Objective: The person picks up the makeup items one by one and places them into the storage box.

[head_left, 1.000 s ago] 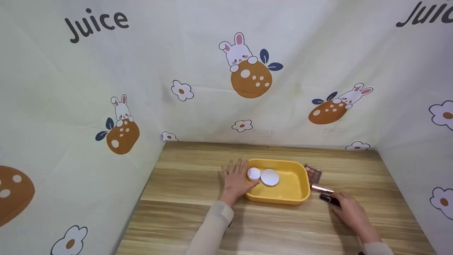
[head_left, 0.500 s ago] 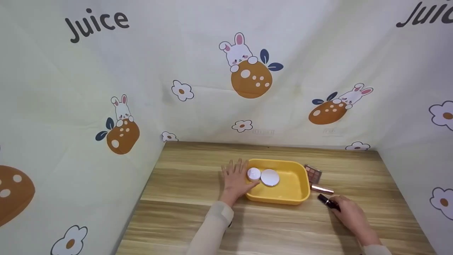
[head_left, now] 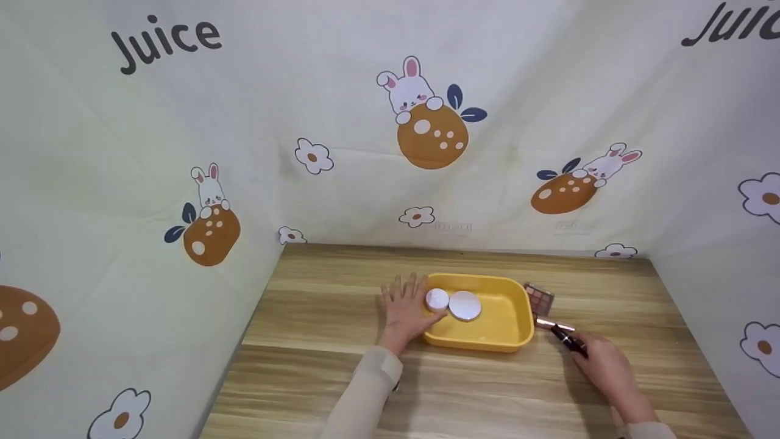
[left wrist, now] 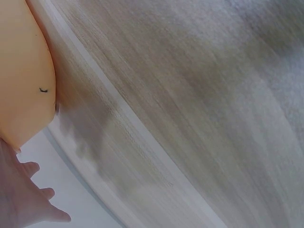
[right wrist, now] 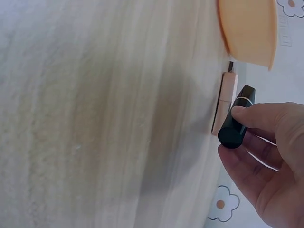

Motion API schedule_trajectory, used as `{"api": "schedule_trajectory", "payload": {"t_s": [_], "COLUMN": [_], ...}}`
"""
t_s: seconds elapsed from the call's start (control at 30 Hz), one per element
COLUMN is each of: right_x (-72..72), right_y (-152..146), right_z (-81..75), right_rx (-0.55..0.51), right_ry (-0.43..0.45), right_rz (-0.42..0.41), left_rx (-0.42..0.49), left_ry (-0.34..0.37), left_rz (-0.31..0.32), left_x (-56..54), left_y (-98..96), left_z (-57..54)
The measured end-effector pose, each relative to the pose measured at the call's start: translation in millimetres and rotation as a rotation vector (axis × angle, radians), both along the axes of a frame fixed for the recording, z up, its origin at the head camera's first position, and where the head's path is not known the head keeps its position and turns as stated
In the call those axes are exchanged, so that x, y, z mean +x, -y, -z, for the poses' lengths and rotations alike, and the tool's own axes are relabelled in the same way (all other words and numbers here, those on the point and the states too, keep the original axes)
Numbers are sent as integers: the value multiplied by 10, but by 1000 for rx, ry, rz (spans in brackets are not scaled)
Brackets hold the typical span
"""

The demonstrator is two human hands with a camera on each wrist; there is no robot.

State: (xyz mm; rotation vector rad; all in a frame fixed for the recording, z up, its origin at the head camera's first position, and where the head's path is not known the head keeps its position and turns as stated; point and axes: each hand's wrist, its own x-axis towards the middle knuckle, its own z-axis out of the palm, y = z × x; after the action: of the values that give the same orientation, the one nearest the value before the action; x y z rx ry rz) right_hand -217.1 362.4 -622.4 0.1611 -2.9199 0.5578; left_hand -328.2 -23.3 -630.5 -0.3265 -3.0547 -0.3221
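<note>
My right hand (head_left: 606,366) pinches a black lipstick tube (head_left: 568,339) with a silver band, to the right of the yellow tray (head_left: 472,346). In the right wrist view the thumb and fingers hold the lipstick tilted above the table. My left hand (head_left: 405,311) rests with spread fingers at the tray's left rim, its thumb reaching over the edge. Inside the tray lie a small white round jar (head_left: 437,299) and a larger white round compact (head_left: 465,305), side by side. In the left wrist view the left fingers (left wrist: 31,168) show beside the tray wall.
Just right of the tray is a rose-gold tube (head_left: 557,324), partly overlapped by the lipstick. Behind it lies an eyeshadow palette (head_left: 539,299) near the tray's right rim. Patterned cloth walls (head_left: 353,201) enclose the wooden table (head_left: 317,353) at the back and sides.
The lipstick's far end has swung up toward the rose-gold tube, after the right hand shifted slightly away from that tube. The left hand, the tray and its contents have stayed in place.
</note>
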Motion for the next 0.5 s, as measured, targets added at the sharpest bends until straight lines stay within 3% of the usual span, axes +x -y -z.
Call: {"api": "schedule_trajectory", "payload": {"t_s": [0.5], "right_x": [8], "right_y": [142], "right_z": [-240], "right_rx": [-65], "right_ry": [2], "right_rz": [19], "left_rx": [-29], "left_ry": [9], "left_rz": [1], "left_x": [-4], "left_y": [13], "left_z": [5]}}
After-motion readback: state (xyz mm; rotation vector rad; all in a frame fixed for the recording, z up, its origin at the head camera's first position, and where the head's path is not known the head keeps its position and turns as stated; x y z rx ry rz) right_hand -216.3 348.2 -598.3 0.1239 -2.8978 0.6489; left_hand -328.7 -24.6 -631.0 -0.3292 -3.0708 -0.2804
